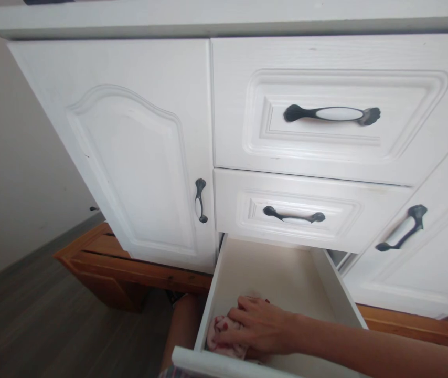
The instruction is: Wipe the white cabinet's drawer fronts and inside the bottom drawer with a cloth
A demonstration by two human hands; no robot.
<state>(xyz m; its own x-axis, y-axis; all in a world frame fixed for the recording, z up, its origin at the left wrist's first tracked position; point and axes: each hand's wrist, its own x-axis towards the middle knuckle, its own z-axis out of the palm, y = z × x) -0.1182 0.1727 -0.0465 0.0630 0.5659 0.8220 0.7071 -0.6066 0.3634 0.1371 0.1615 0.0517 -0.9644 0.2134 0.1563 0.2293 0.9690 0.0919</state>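
My right hand (pixel 257 325) reaches into the open bottom drawer (pixel 338 294) of a white cabinet. Its fingers press down on a pink and white cloth (pixel 218 331) at the front left corner of the drawer floor. The fingers are curled over the cloth and hold it against the drawer bottom. The drawer's pale inside (pixel 279 273) shows nothing else. My left hand is out of sight.
Above the open drawer sit two shut drawers with dark handles (pixel 332 114) (pixel 294 215). A shut cabinet door (pixel 137 157) stands at the left and another door (pixel 424 247) at the right. A brown wooden base (pixel 102 262) runs under the cabinet. My knee (pixel 182 325) is beside the drawer.
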